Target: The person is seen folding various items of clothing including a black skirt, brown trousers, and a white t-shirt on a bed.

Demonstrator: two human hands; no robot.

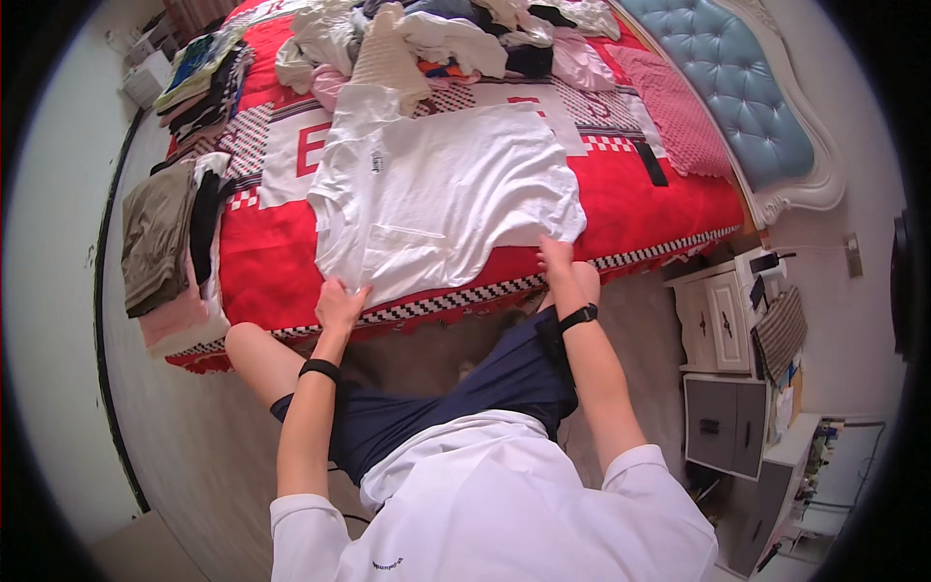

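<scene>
A white T-shirt lies spread on the red patterned bedspread, its collar end toward the left and its hem toward the right. Small dark print shows on its chest, and loose wrinkles run across the body. My left hand is closed on the shirt's near left edge, thumb apart from the curled fingers. At the near right corner by the hem, my right hand pinches the fabric. Both hands are at the front edge of the bed, and their fingertips are partly hidden.
A heap of mixed clothes lies at the back of the bed. Folded trousers top a stack at the left, with another folded pile behind. A blue tufted headboard and a white nightstand stand at the right.
</scene>
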